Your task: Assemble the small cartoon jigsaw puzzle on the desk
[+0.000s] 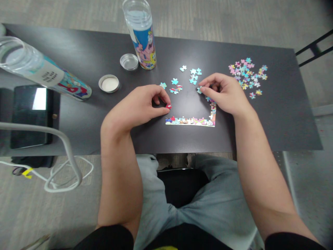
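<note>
My left hand (151, 102) pinches a red puzzle piece (168, 106) just above the left end of the joined border strip. My right hand (225, 91) is closed with thumb and forefinger on a light blue puzzle piece (199, 90). The joined puzzle border (191, 121) forms an L, its bottom row running left to right and its right side rising under my right hand, which hides part of it. Between and beyond my hands lie several loose blue puzzle pieces (174, 81), with another small cluster of pieces (193, 77) farther right.
A pile of loose pieces (247, 74) lies at the right. Behind stands a clear-topped printed canister (144, 41); another canister (52, 74) is at the left. Two round lids (109, 84) sit near them. A black tablet (31, 116) and a white cable (65, 146) are at far left.
</note>
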### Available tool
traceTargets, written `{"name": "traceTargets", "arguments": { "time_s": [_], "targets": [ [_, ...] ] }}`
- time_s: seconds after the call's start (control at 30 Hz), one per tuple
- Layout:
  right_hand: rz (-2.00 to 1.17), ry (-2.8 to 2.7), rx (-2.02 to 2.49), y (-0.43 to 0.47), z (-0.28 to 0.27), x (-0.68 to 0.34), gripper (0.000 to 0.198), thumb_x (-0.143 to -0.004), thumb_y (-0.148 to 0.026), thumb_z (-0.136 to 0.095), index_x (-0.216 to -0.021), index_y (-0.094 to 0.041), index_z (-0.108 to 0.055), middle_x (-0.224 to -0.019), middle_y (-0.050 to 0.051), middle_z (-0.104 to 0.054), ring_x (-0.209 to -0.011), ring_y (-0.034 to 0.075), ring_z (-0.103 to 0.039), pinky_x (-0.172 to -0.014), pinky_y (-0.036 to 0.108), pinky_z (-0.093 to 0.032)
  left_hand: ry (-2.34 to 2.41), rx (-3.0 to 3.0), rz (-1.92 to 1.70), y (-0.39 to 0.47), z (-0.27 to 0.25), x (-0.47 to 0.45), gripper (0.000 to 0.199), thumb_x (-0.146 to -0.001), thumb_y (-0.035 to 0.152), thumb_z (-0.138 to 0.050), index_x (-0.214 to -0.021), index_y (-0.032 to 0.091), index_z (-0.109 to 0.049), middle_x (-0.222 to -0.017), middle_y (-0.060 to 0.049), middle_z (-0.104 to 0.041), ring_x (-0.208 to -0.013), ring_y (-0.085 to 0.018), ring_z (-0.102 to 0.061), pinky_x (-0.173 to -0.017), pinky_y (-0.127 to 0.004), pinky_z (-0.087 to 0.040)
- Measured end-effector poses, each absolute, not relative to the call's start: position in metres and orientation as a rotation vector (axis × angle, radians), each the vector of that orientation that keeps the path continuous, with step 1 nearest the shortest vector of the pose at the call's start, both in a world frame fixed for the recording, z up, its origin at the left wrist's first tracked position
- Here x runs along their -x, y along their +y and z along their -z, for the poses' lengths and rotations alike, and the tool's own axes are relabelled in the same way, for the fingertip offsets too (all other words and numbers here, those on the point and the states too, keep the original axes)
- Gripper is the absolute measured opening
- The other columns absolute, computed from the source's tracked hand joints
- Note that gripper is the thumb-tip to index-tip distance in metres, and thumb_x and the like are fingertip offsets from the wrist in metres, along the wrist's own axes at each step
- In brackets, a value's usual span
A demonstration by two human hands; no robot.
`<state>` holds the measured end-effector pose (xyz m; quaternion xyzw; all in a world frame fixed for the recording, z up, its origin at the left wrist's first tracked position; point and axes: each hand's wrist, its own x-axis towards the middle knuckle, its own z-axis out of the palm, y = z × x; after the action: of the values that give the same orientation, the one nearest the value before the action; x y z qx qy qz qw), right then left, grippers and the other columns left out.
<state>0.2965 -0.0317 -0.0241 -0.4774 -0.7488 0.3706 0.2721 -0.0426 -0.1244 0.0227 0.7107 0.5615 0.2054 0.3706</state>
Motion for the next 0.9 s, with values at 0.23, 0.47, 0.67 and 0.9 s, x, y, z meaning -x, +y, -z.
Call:
{"name": "traceTargets", "arguments": {
  "time_s": [0.23,0.47,0.67,0.9],
  "targets": [
    [-0.971,-1.99,1.248,-0.033,0.026,-0.295,0.024,-0.104,-0.059,-0.102,-0.114,-0.039,-0.093,-0.106,0.004,-0.086,-0.078,0.026,-0.059,-0.07,0.048,-0.051,1.403,-1.709,-0.577,-0.125,-0.028,0.036,0.042,-0.102,0.072,-0.093,-0.111,0.031,-0.09,-0.103,-0.005,-0.088,-0.103,-0.031,-0.079,-0.096,-0.05,-0.065],
    [-0.968,-1.976,1.265,-0.035,0.026,-0.294,0.028,-0.105,-0.063,-0.103,-0.114,-0.039,-0.091,-0.106,0.005,-0.086,-0.081,0.027,-0.06,-0.07,0.049,-0.052,1.323,-1.653,-0.512,-0.127,-0.034,0.038,0.027,-0.101,0.059,-0.094,-0.106,0.032,-0.095,-0.103,0.0,-0.095,-0.098,-0.029,-0.081,-0.099,-0.051,-0.066],
    [-0.967,-1.981,1.263,-0.036,0.023,-0.293,0.024,-0.108,-0.057,-0.101,-0.113,-0.037,-0.088,-0.103,0.005,-0.083,-0.08,0.025,-0.057,-0.074,0.049,-0.048,1.393,-1.672,-0.434,-0.127,-0.034,0.041,0.04,-0.098,0.074,-0.095,-0.108,0.035,-0.096,-0.092,0.001,-0.089,-0.103,-0.032,-0.08,-0.093,-0.048,-0.063],
    [-1.023,-1.96,1.276,-0.037,0.02,-0.292,0.031,-0.105,-0.064,-0.103,-0.115,-0.039,-0.087,-0.101,0.005,-0.083,-0.086,0.028,-0.059,-0.076,0.051,-0.046,1.384,-1.689,-0.444,-0.127,-0.032,0.038,0.03,-0.098,0.061,-0.091,-0.104,0.033,-0.097,-0.093,0.0,-0.09,-0.09,-0.028,-0.072,-0.089,-0.047,-0.057]
  ]
}}
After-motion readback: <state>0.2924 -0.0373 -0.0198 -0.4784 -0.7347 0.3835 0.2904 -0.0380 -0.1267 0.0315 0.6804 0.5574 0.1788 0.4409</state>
